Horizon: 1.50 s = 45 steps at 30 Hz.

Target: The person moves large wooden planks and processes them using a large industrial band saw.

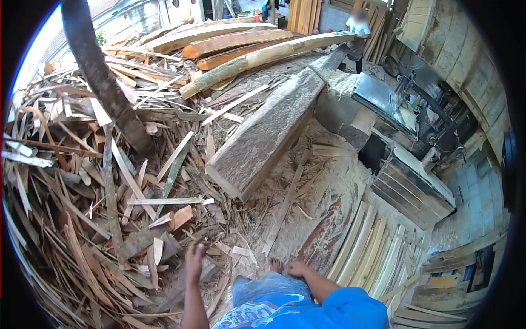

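My left hand (195,259) is raised over the wood scraps at my left, with its fingers loosely apart and nothing in them. Close to my knee, my right hand (298,268) hangs by the blue trousers (268,287); its fingers are too small and partly hidden to read. Neither hand visibly holds anything. In front of me lies a thick, squared timber beam (268,131), its near end pointing towards me. A thin wooden strip (286,211) rests on the sawdust-covered floor between that beam and my right hand.
A large heap of offcuts (71,219) fills the left side, with a leaning post (101,77) in it. Another person (357,38) stands at the far end of a long pale log (274,55). Machinery (386,104), a slatted wooden box (411,189) and stacked strips (364,247) are at right.
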{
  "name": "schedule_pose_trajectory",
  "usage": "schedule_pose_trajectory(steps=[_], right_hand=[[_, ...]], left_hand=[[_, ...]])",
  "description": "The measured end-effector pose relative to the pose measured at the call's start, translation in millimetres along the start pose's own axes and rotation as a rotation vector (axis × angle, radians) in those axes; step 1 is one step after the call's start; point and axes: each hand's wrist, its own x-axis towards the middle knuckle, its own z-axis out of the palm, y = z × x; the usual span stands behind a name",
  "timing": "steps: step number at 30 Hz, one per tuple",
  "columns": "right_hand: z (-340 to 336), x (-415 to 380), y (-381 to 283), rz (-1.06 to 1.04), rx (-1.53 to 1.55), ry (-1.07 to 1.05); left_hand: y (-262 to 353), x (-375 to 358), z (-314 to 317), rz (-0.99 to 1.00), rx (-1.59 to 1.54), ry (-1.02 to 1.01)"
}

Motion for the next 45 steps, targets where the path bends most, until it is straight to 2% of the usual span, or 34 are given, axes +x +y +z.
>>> schedule_pose_trajectory(steps=[1,2,4,5,6,7,9,10,11,12,14,15,17,19,21,22,23,24,26,27,29,30,31,33,34,35,36,37,39,40,41,42,43,45], right_hand=[[7,-23,-4,0.016,0.164,0.012],[15,-25,2,0.024,0.170,0.013],[34,-27,26,0.308,0.149,0.264],[36,-18,48,0.411,0.315,0.151],[33,-8,65,0.515,0.474,0.033],[11,-4,59,0.516,0.472,0.027],[-56,-3,35,0.638,0.478,0.356],[-63,7,36,0.632,0.465,0.344],[-74,24,34,0.657,0.788,0.393],[-86,40,32,0.672,1.115,0.438],[-142,47,-2,0.526,0.617,0.483],[-152,62,-8,0.556,0.544,0.483],[-166,93,9,0.517,0.439,0.333],[-192,108,39,0.524,0.371,0.331],[-232,126,82,0.614,0.583,0.443],[-248,133,113,0.571,0.683,0.429],[-263,136,143,0.650,0.893,0.409],[-295,139,158,0.721,1.108,0.390],[-314,159,238,0.660,0.672,0.401],[-333,164,261,0.703,0.602,0.402],[-384,180,281,0.729,0.514,0.402],[-436,178,257,0.747,0.483,0.399],[-472,182,239,0.772,0.460,0.396],[-495,227,257,0.669,0.370,0.567],[-541,229,220,0.690,0.686,0.410],[-518,273,255,0.585,0.536,0.545],[-523,295,251,0.514,0.423,0.606],[-545,302,214,0.527,0.356,0.683],[-572,310,154,0.526,0.535,0.695],[-587,327,136,0.532,0.576,0.730],[-598,336,119,0.610,0.652,0.665],[-619,338,88,0.697,0.754,0.660],[-636,343,65,0.720,0.764,0.636],[-645,369,34,0.896,1.295,0.666]], left_hand=[[9,1,27,-0.010,0.002,-0.073],[-4,6,42,-0.033,0.033,-0.155],[-50,15,58,-0.236,0.078,-0.328],[-66,15,64,-0.361,0.134,-0.359],[-100,14,59,-0.340,0.441,-0.471],[-133,29,52,-0.278,0.747,-0.575],[-172,61,47,-0.284,0.726,-0.622],[-178,67,43,-0.307,0.716,-0.686],[-165,85,46,-0.344,0.583,-0.613],[-151,110,47,-0.279,0.684,-0.625],[-115,162,58,-0.169,0.748,-0.581],[-103,189,67,-0.129,0.712,-0.529],[-95,250,86,-0.126,0.745,-0.430],[-66,298,120,-0.148,0.790,-0.324],[-48,336,158,-0.169,0.757,-0.248],[-36,347,182,-0.188,0.824,-0.193],[-24,352,208,-0.195,0.816,-0.175],[-12,362,233,-0.210,0.683,-0.263],[-2,374,271,-0.239,0.350,-0.438],[4,374,284,-0.258,0.338,-0.423],[42,377,306,-0.334,0.049,-0.360],[80,377,315,-0.378,-0.089,-0.289],[107,381,315,-0.386,-0.087,-0.283],[154,401,314,-0.107,-0.040,-0.065],[180,416,308,0.009,-0.015,0.040],[206,433,298,0.126,0.010,0.128],[230,449,285,0.256,0.078,0.241],[255,469,279,0.400,0.132,0.335],[313,498,292,0.717,0.436,0.591],[318,523,299,0.757,0.537,0.654],[314,540,302,0.778,0.642,0.739],[283,566,300,0.765,0.682,0.651],[273,572,324,0.636,0.708,0.584],[228,584,330,0.545,0.796,0.543]])
